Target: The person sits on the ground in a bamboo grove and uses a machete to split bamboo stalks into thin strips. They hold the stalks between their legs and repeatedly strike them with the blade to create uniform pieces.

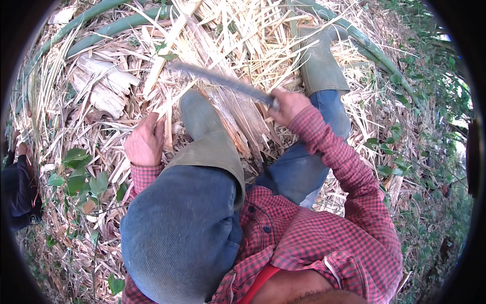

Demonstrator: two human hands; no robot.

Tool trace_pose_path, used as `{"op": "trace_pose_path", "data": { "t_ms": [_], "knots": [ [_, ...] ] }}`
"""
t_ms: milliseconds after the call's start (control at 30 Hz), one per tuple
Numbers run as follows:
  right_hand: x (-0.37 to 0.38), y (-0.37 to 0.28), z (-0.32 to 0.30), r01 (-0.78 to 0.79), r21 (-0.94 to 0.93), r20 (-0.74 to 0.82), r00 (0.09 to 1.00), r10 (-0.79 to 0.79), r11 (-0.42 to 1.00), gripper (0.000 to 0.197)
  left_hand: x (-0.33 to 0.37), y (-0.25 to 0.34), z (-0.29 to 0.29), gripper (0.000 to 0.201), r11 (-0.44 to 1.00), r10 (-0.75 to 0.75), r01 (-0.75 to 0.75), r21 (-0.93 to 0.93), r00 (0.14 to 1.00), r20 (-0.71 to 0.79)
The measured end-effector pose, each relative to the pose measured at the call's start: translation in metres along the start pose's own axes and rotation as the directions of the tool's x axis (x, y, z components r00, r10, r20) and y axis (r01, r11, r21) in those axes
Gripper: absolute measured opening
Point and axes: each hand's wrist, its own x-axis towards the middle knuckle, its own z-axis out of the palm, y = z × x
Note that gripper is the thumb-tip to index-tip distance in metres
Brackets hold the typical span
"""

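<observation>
My right hand (289, 106) is closed round the handle of a long machete (223, 80). Its blade, smeared by motion, reaches left above the litter and past the toe of one boot. Low on the left, beside my bent knee, my left hand (145, 141) has its fingers pressed together. A thin pale strip (177, 100) seems to run up and right from those fingertips. Between my legs lies a weathered, split piece of wood (235, 114), with a heap of pale split strips (248, 43) beyond it.
Green poles (121, 28) lie at the upper left, and another green pole (369, 44) slants down at the upper right. My boots (324, 63) flank the split wood. A broken wood slab (104, 83), leafy plants (81, 175) and a dark-clothed person (19, 187) are at the left.
</observation>
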Motion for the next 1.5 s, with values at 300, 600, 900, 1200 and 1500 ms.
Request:
{"op": "trace_pose_path", "data": {
  "t_ms": [300,600,900,1200,1500],
  "knots": [
    [-0.019,-0.01,0.004,-0.047,-0.043,-0.027,0.999,0.046,0.998,0.034,-0.006,0.01,-0.009,0.02,0.999,-0.039,0.039,0.003,0.999,0.025],
    [-0.012,0.017,-0.009,-0.141,-0.066,-0.081,0.987,0.136,0.988,0.031,-0.01,0.01,-0.014,0.02,0.996,-0.085,0.079,0.047,0.987,0.139],
    [0.002,0.041,-0.038,-0.376,-0.073,-0.121,0.923,0.366,0.924,0.034,-0.041,-0.028,-0.016,0.019,0.999,-0.054,0.054,-0.01,0.998,-0.018],
    [-0.005,0.109,-0.059,-0.311,0.063,-0.391,0.866,0.31,0.948,0.042,-0.047,-0.026,-0.018,0.018,0.987,-0.159,0.158,-0.022,0.983,-0.096],
    [-0.002,0.296,-0.013,-0.644,0.354,-0.298,0.609,0.735,0.678,0.043,-0.057,-0.032,0.006,0.019,0.837,-0.311,0.239,-0.492,0.948,-0.068]
  ]
}}
